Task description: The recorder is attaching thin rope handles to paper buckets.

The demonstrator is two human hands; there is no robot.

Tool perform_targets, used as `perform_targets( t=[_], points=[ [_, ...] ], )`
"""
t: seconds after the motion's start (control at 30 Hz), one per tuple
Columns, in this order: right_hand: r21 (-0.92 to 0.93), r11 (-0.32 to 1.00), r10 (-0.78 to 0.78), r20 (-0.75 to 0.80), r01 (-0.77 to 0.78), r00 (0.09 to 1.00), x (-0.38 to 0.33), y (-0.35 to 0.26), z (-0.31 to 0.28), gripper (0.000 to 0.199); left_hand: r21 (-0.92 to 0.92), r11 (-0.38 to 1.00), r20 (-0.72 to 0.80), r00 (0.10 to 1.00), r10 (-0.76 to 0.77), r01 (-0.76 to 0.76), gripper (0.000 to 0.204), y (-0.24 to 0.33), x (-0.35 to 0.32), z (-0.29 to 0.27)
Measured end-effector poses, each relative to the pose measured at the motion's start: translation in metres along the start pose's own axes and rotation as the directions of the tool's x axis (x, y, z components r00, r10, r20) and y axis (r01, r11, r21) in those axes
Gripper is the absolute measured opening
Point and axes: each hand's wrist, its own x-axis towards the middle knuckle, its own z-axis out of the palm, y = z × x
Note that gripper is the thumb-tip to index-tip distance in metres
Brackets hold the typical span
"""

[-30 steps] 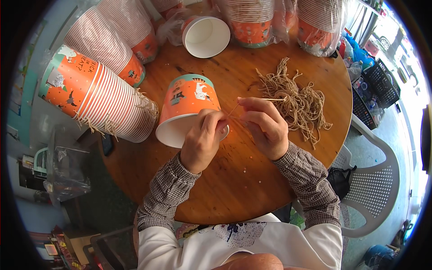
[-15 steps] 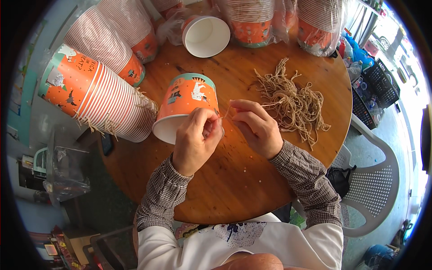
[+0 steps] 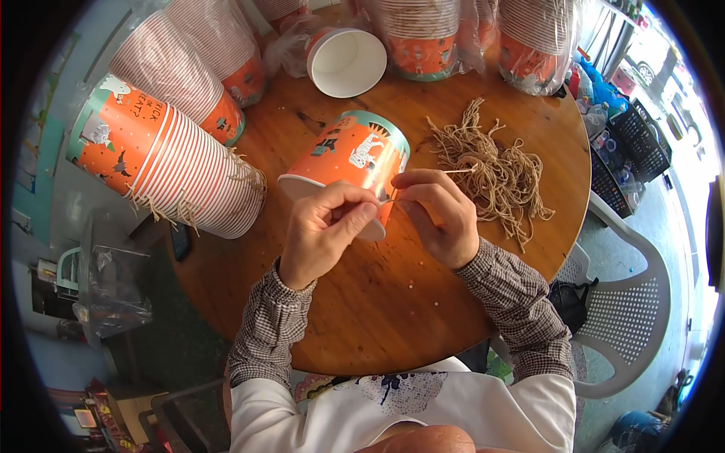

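I am pinching a fine strand of twine (image 3: 388, 201) between my left fingers (image 3: 341, 198) and my right fingers (image 3: 427, 181), both closed narrow, just before the side of the tipped orange paper bucket (image 3: 336, 164) on the surface (image 3: 393, 294). I am judging that the strand could be slipping from so small a pinch, or the rounded bucket rolling if I am nudging it.

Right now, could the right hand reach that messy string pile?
Probably yes: the right hand is just left of the string pile, with nothing blocking, though it seems to pinch a thin strand.
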Motion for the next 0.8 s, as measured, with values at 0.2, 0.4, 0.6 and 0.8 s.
perform_targets(
  t=[0.2,0.4,0.6,0.8],
  points=[
    [-0.107,0.992,-0.076,-0.03,0.073,0.997,0.0,-0.005,0.001,0.016,-0.272,0.937,0.014,0.975,-0.223,0.218,0.011,0.013,-0.003,0.001],
    [-0.151,0.981,-0.141,-0.153,0.118,0.978,0.007,-0.006,-0.006,0.013,0.36,0.931,-0.069,0.994,0.086,-0.055,0.012,0.016,-0.01,0.012],
    [-0.125,0.987,-0.107,-0.064,0.098,0.992,0.004,-0.006,-0.006,0.014,-0.085,0.964,0.065,0.966,-0.249,0.254,0.009,0.017,-0.007,-0.001],
    [-0.256,0.929,-0.252,0.09,0.267,0.964,0.002,-0.005,-0.008,0.025,-0.478,0.856,-0.006,0.973,-0.231,0.2,0.016,0.013,-0.004,0.01]
  ],
)
